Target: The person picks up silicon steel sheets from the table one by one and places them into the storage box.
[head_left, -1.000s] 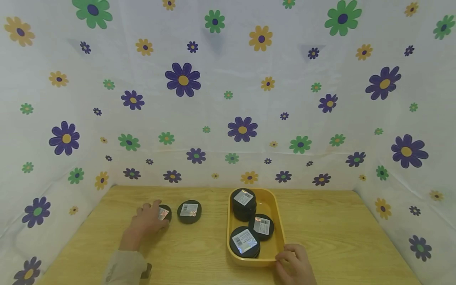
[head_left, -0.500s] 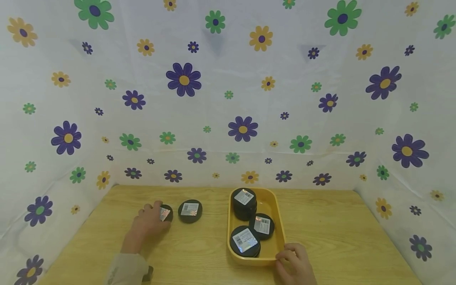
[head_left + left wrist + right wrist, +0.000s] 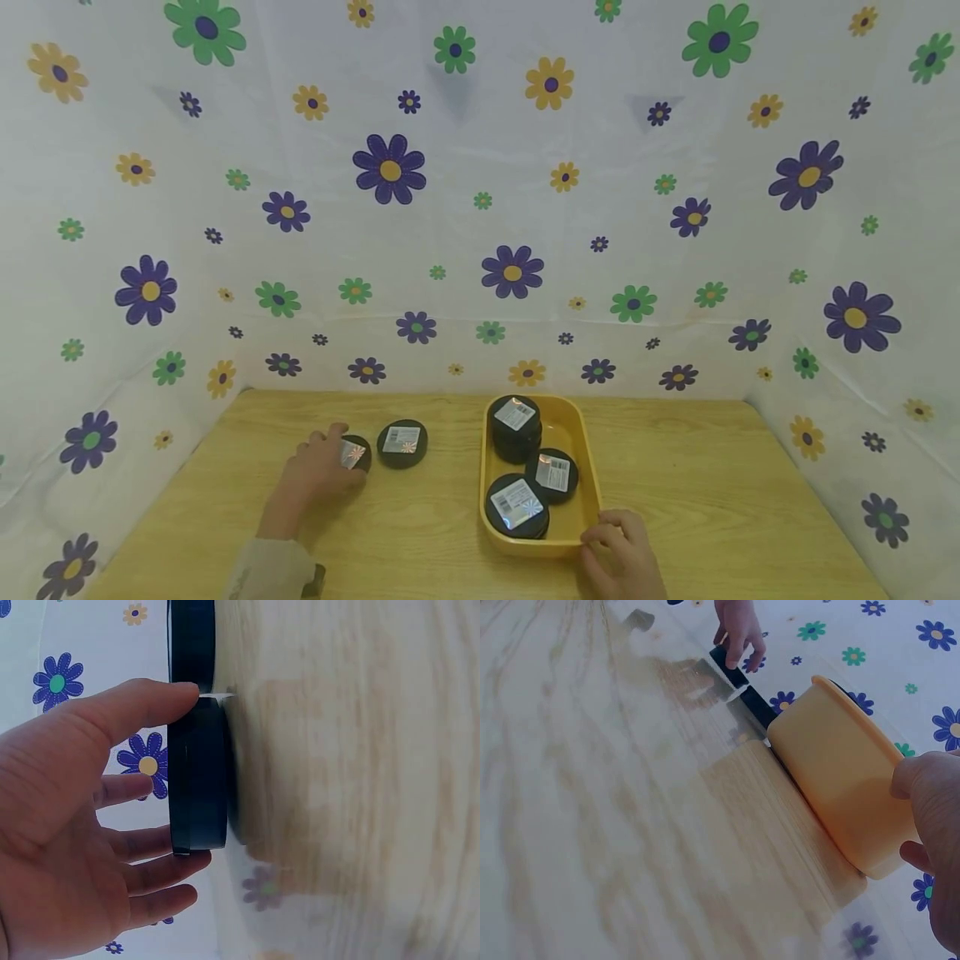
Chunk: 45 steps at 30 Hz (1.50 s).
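Note:
In the head view my left hand grips a flat round black container with a silvery label on top. Seen from the left wrist, the thumb lies on one side of this container and fingertips are at the opposite side. A second, similar black disc lies on the table just to its right. My right hand holds the near right corner of a yellow tray. The right wrist view shows the thumb at the rim of the tray and a finger lower against its outer wall.
Inside the tray stand a stack of black discs at the back, a disc in the middle and another pile in front. A wooden table carries everything. Flowered white cloth encloses the back and sides.
My left hand has slid slightly right with the gripped container, narrowing the gap to the second disc. The right hand and tray have stayed in place; the head view has shifted a little.

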Available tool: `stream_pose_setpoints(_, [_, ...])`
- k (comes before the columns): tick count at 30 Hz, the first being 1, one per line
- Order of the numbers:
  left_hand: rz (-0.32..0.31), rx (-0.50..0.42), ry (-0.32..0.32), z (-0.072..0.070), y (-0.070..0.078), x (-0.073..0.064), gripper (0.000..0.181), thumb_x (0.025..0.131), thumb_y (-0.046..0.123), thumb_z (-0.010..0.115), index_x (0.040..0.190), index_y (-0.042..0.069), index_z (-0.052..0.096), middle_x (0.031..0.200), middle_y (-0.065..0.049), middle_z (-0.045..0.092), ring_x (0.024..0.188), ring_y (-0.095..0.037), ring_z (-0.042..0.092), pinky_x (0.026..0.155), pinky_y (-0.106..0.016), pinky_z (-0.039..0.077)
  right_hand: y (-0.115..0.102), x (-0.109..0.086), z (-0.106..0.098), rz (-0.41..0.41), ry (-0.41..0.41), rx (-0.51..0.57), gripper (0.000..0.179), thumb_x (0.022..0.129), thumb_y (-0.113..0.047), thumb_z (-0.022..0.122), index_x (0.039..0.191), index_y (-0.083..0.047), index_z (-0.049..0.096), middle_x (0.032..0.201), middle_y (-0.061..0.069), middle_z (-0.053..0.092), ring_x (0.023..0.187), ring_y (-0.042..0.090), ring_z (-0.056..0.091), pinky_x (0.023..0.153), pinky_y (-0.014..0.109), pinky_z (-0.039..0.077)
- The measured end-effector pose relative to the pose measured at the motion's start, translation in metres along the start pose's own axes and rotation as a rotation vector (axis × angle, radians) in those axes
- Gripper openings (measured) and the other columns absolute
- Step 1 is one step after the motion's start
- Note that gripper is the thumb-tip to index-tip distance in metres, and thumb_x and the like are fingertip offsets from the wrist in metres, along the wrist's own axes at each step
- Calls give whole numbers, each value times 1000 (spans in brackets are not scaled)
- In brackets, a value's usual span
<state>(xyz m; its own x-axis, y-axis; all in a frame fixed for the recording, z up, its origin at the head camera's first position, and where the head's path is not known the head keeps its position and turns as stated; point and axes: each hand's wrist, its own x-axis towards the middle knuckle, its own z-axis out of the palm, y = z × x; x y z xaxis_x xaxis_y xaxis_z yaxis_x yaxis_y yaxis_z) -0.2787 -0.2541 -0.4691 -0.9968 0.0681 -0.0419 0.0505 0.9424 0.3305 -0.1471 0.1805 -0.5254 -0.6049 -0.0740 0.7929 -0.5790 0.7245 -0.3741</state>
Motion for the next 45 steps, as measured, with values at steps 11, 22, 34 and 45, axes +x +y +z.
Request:
stream_pose_setpoints(11, [50,-2,67,-10,21,-4,90,72,39,76,145,3,36,124,-32,50,108,-46,52,88,-61,45,3,2,-1,-56,-1,32,26,70,-5,83,82,-19,65,95,3,56,93,14,50,84,12,39])
stream_pose_setpoints(22, [167,13,163,-30,71,-14,85,76,38,76,145,4,41,130,-30,52,105,-41,55,85,-56,49,9,1,3,-125,42,97,27,67,0,78,84,-16,66,95,11,57,93,19,50,83,16,41])
stream_pose_setpoints(34, [284,12,219,-24,126,-26,85,75,42,79,146,9,43,133,-21,54,113,-38,54,94,-54,46,9,2,2,-130,49,86,43,52,8,80,84,-16,66,94,10,57,92,18,50,81,17,42])
stream_pose_setpoints(45, [346,-37,205,-2,168,-34,82,76,43,81,144,15,45,136,-17,52,119,-36,53,96,-53,47,11,1,3,-125,36,147,7,88,-20,72,86,-16,66,95,11,56,95,19,49,86,16,39])
